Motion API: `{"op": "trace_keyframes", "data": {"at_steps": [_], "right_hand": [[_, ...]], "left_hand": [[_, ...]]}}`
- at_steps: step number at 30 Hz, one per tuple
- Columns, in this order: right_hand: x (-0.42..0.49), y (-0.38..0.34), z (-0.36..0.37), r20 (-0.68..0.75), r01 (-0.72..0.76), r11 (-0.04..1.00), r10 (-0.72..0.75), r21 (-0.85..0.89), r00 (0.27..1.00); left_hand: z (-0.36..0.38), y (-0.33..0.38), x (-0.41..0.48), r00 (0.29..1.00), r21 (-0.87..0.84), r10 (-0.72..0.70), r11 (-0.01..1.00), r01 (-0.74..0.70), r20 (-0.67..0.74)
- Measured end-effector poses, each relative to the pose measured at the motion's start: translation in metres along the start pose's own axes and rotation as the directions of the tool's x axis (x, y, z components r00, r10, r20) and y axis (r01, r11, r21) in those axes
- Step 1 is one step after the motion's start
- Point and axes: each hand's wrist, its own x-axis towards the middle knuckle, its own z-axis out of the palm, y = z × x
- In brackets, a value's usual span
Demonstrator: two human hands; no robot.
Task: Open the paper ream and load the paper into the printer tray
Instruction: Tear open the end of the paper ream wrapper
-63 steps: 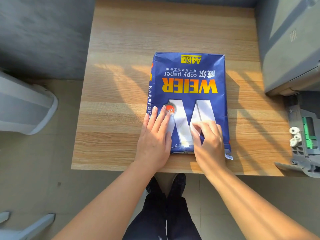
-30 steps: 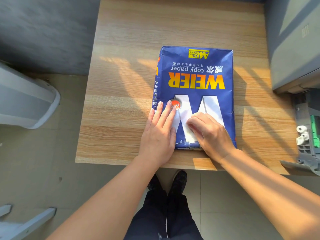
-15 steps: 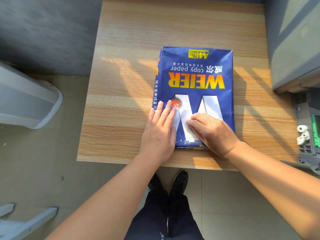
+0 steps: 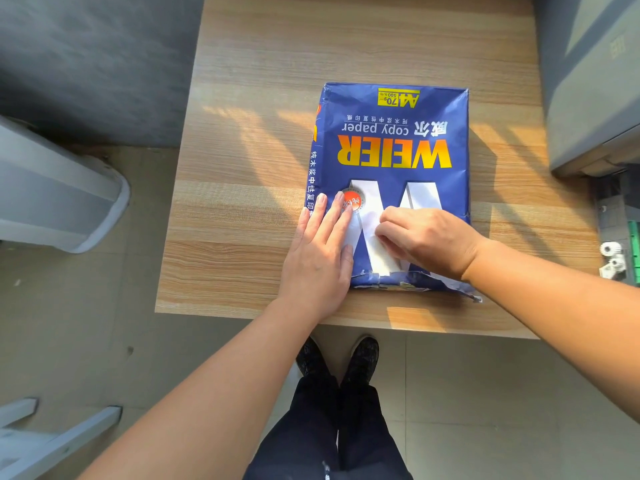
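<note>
A blue wrapped paper ream (image 4: 394,143) marked WEIER lies flat on the wooden table (image 4: 263,98), its near end ragged and torn. My left hand (image 4: 320,258) rests flat with fingers spread on the ream's near left corner. My right hand (image 4: 426,240) lies on the ream's near part, fingers curled and pinching at the wrapper's top face. A grey printer (image 4: 595,81) stands at the right edge, with its open tray area (image 4: 620,237) showing green and white parts below it.
A pale grey bin (image 4: 59,195) stands on the floor at the left. A grey frame (image 4: 52,434) sits at the lower left. My feet and dark trousers (image 4: 332,410) are under the table's near edge. The table's left half holds nothing.
My right hand has shifted from the ream's near edge up onto its top face, the fingers curling inward. The left hand has stayed flat in place. The camera view moved slightly.
</note>
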Motion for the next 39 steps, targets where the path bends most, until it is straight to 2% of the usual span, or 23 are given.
{"op": "trace_keyframes", "data": {"at_steps": [3,10,16,24,28,34,39], "right_hand": [[-0.005,-0.006,-0.001,-0.039,-0.107,0.991,0.111,0.084,0.993],[-0.012,-0.017,0.000,-0.045,-0.081,0.994,0.084,0.073,0.995],[-0.003,-0.021,-0.003,-0.028,-0.298,0.902,0.322,0.313,0.946],[-0.010,-0.022,0.007,-0.021,-0.264,0.929,0.279,0.260,0.960],[-0.014,-0.022,0.005,-0.008,-0.281,0.916,0.296,0.287,0.955],[-0.021,-0.026,0.007,-0.095,-0.203,0.955,0.228,0.215,0.969],[-0.011,-0.023,0.003,-0.032,-0.258,0.919,0.280,0.300,0.960]], "left_hand": [[0.001,0.000,0.000,1.000,-0.003,0.000,1.000,0.000,-0.007],[0.002,0.001,0.001,1.000,-0.006,-0.004,1.000,0.004,-0.015],[0.002,0.001,0.000,1.000,-0.008,-0.009,1.000,0.009,-0.018],[0.002,-0.001,0.000,1.000,0.003,-0.010,1.000,0.010,0.006],[0.003,0.000,0.000,1.000,-0.003,-0.016,1.000,0.016,-0.002],[0.003,0.000,0.000,1.000,0.012,-0.021,1.000,0.021,0.005],[0.003,0.001,0.000,1.000,0.013,-0.014,1.000,0.014,0.005]]}}
